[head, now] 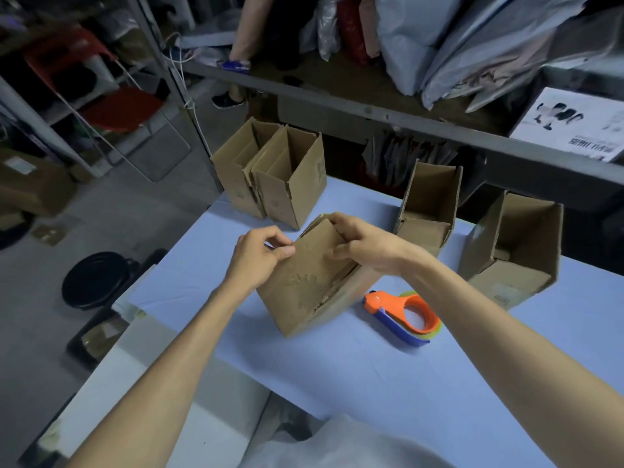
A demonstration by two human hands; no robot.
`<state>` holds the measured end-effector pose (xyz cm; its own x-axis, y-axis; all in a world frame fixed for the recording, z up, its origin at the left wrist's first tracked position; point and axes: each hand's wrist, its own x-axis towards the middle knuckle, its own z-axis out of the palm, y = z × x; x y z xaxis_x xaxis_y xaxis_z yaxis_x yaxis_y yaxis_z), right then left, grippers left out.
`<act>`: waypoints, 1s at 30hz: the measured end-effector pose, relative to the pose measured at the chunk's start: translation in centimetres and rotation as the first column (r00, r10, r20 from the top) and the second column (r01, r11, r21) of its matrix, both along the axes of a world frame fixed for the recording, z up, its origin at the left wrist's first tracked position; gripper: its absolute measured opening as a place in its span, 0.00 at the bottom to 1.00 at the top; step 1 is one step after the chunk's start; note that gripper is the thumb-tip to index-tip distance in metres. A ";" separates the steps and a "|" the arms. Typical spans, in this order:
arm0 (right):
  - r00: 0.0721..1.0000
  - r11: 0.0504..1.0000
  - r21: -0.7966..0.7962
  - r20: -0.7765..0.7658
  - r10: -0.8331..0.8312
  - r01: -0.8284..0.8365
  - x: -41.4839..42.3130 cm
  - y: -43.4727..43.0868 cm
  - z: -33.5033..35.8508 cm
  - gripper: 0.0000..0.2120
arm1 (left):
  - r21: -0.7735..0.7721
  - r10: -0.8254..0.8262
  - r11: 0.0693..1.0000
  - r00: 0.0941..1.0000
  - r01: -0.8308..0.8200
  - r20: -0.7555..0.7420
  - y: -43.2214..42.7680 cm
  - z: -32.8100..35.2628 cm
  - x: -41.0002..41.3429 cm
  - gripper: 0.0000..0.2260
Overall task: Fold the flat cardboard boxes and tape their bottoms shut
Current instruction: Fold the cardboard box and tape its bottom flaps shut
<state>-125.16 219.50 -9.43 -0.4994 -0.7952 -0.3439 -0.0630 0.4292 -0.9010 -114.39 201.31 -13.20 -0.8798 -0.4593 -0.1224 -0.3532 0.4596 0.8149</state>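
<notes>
A flat brown cardboard box [304, 292] stands tilted on its lower edge on the blue table [371, 373]. My left hand [258, 256] pinches its upper left edge between thumb and fingers. My right hand [359, 243] grips the upper right corner, fingers curled over the top flaps. An orange and blue tape dispenser [403, 314] lies on the table just right of the box, untouched.
Two folded open boxes [270, 173] stand at the table's far left, another [429, 204] at the far middle, one [513, 248] at the right. A metal shelf [371, 113] with bags overhangs the far edge. Another person's legs [241, 45] show behind it. A black bin [96, 280] sits on the floor at left.
</notes>
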 end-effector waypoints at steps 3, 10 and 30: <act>0.958 0.958 -0.081 0.112 -0.264 0.274 0.1 -0.9 -0.6 0.16 | -0.016 0.069 0.997 0.989 -0.071 -0.132 -0.1 1.0 0.0 0.02; 0.476 0.622 0.086 0.563 -0.675 0.779 -0.3 -2.1 -2.8 0.12 | -0.396 -0.154 0.908 0.988 0.137 -0.011 -0.7 3.6 1.1 0.18; 0.688 0.605 0.630 0.151 -0.710 0.487 7.5 3.2 -15.7 0.21 | -0.194 -0.621 0.718 0.741 0.668 0.256 3.3 -8.9 -8.1 0.08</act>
